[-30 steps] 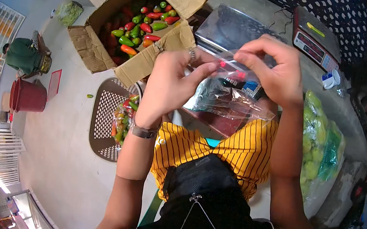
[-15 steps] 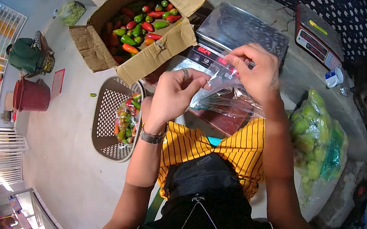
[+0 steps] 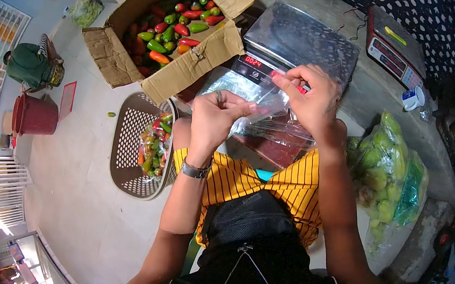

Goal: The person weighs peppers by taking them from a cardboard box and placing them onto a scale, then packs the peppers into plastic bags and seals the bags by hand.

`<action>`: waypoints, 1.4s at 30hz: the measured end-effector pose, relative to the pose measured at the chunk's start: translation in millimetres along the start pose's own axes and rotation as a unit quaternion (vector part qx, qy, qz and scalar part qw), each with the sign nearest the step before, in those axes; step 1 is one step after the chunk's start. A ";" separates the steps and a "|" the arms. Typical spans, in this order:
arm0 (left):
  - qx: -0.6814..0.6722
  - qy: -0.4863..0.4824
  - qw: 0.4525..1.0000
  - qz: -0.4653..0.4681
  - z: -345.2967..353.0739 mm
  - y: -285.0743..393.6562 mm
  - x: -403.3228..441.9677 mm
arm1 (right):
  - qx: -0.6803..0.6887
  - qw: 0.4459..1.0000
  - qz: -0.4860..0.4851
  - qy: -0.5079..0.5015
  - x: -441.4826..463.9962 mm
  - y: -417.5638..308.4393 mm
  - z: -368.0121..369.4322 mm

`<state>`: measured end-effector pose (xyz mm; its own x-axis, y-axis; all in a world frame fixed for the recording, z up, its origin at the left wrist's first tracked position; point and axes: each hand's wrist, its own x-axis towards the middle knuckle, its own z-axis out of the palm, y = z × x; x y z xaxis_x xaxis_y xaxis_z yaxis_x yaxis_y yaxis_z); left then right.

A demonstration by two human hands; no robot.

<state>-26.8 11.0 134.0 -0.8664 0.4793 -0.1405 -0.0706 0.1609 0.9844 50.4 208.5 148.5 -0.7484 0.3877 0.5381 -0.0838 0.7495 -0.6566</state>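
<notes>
Between my hands a clear plastic bag [image 3: 268, 102] is stretched at its edge, in front of a digital scale [image 3: 304, 40] with a red lit display. My left hand [image 3: 217, 119], with a ring and a wristwatch, pinches one side of the bag between thumb and fingers. The other side is pinched by my right hand [image 3: 315, 99], a little higher and beside the scale's display. More clear plastic lies below the hands over a reddish-brown surface [image 3: 281, 149]. Nothing shows inside the bag.
An open cardboard box [image 3: 113, 58] of red and green peppers [image 3: 180, 29] stands left of the scale. Below it, a plastic basket [image 3: 126, 146] holds bagged peppers [image 3: 155, 147]. At right are a bag of green vegetables [image 3: 382, 168], a cup [image 3: 412, 98] and a second scale [image 3: 394, 52].
My hands have drawn slightly apart, the left moving a little down and left. The bag's edge is stretched wider between them. The camera view has shifted slightly.
</notes>
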 end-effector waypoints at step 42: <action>-0.336 0.017 0.928 -0.158 13.6 -99.2 -13.4 | 0.306 0.870 0.368 -0.114 -107.5 0.8 49.0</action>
<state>-1.4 0.3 36.7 -0.7636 0.4708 -0.4419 -0.6072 -0.2907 0.7395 98.5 141.1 64.2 -0.8526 0.4735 -0.2212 0.1915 -0.1107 -0.9752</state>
